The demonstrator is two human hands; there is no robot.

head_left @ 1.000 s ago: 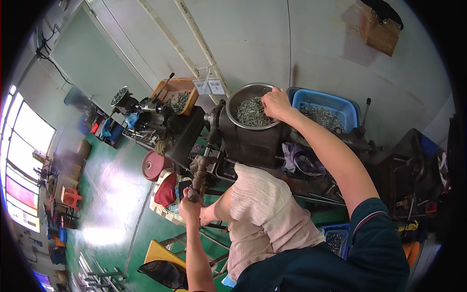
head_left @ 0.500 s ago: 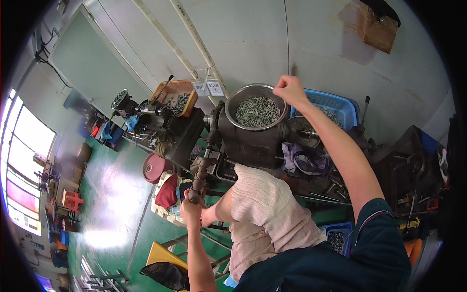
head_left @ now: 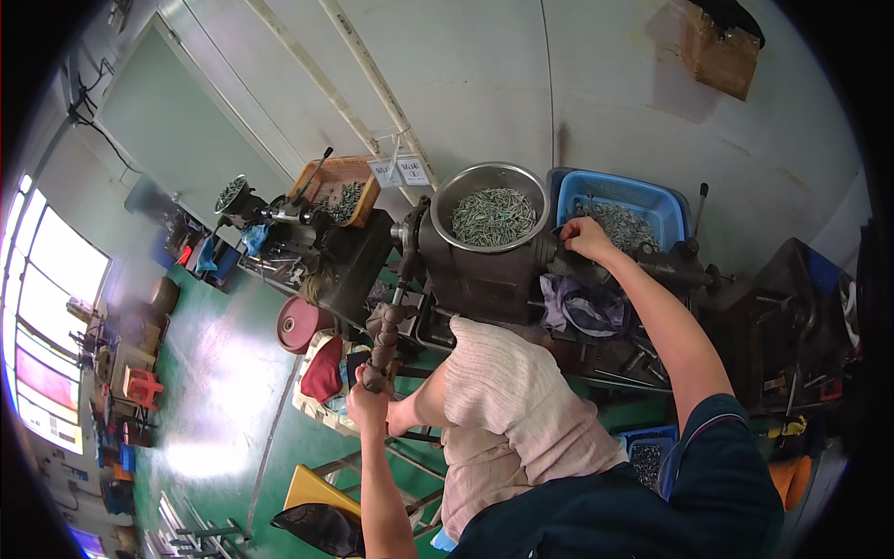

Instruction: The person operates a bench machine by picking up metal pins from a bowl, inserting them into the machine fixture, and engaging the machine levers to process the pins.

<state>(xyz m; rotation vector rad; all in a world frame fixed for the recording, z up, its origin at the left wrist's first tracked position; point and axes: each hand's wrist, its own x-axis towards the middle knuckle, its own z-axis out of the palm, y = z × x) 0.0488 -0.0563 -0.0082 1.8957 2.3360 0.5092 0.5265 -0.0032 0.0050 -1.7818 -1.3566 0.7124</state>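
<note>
Two hands were on the dark machine (head_left: 484,275): left hand (head_left: 366,402) was clamped round the lower end of the wrapped lever handle (head_left: 384,340), whose long axis ran from near-left up twd the machine, tilted slightly right. Right hand (head_left: 585,238) rested on the machine's right side, fingers curled; couldn't tell if they gripped anything. A metal bowl of screws (head_left: 491,216) sat on top, blue crate (head_left: 619,210) just right of it. Green floor (head_left: 209,410) lay left, pale wall (head_left: 521,84) at the far side.
</note>
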